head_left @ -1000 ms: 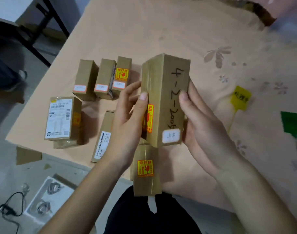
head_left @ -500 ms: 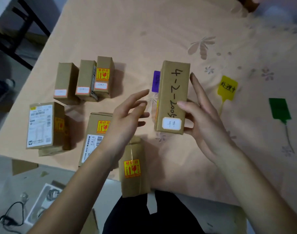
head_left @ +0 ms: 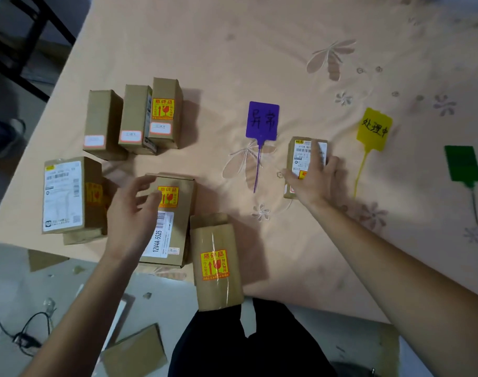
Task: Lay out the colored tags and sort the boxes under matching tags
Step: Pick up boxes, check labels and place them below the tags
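Three tags lie in a row on the peach cloth: a purple tag (head_left: pixel 262 121), a yellow tag (head_left: pixel 373 129) and a green tag (head_left: pixel 462 163). Between the purple and yellow tags lies a brown box with a white label (head_left: pixel 300 151). My right hand (head_left: pixel 316 178) grips it from above, thumb on its left side. My left hand (head_left: pixel 131 210) rests with loosely curled fingers on a flat box marked 12V4A-5525 (head_left: pixel 172 235). Another brown box with an orange sticker (head_left: pixel 216 265) overhangs the table's near edge.
Three upright brown boxes (head_left: pixel 135 115) stand in a row at the back left. A box with a large white label (head_left: pixel 63 194) stands at the left edge on another box. Cardboard scraps (head_left: pixel 134 352) and a black cable (head_left: pixel 28 338) lie on the floor.
My right hand carried the box from mid-air down onto the cloth between the purple and yellow tags. My left hand let go of it and moved left onto the 12V4A box.
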Tool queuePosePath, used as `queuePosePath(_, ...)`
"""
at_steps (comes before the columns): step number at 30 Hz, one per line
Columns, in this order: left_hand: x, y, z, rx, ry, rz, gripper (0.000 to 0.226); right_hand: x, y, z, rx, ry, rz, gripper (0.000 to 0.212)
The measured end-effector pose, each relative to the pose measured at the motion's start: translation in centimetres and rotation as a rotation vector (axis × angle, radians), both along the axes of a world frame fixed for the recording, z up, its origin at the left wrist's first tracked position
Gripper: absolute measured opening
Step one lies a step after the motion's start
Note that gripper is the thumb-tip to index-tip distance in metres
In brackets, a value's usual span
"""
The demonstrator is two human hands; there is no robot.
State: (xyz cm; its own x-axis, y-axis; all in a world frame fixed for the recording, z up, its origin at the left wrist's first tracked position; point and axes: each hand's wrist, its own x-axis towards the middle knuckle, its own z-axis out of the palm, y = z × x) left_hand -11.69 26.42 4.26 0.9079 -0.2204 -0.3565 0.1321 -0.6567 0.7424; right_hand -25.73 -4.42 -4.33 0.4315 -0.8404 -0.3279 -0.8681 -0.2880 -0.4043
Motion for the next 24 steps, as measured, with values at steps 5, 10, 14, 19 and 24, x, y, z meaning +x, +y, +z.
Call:
queuePosePath(5,-0.9,3.7,-2.5,0.266,-0.139,-0.144,0.05,0.3,1.7,1.7,-0.176,-0.168,0.026,0.083)
queuePosePath(10,-1.5,6.4,-5.2,0.367,-0.001,-0.17,0.07,1.6,3.7,1.6,-0.127,-0.134,-0.018,0.084)
queuePosePath(14,-1.1,7.6,-6.9,0.436,0.094,-0.194,0.085,1.0,2.9,0.9,-0.199,0.123,-0.078,0.095)
queuePosePath(19,0.0,8.4,-7.8,0.445,0.121,-0.187,0.085,-0.9,2.8,-0.1,-0.205,0.173,0.006,0.092)
queuePosePath(24,0.8,8.4,-8.1,0.306,0.226,-0.08,0.086,-2.5,4.3,-0.1,-0.116,0.164,0.106,0.102)
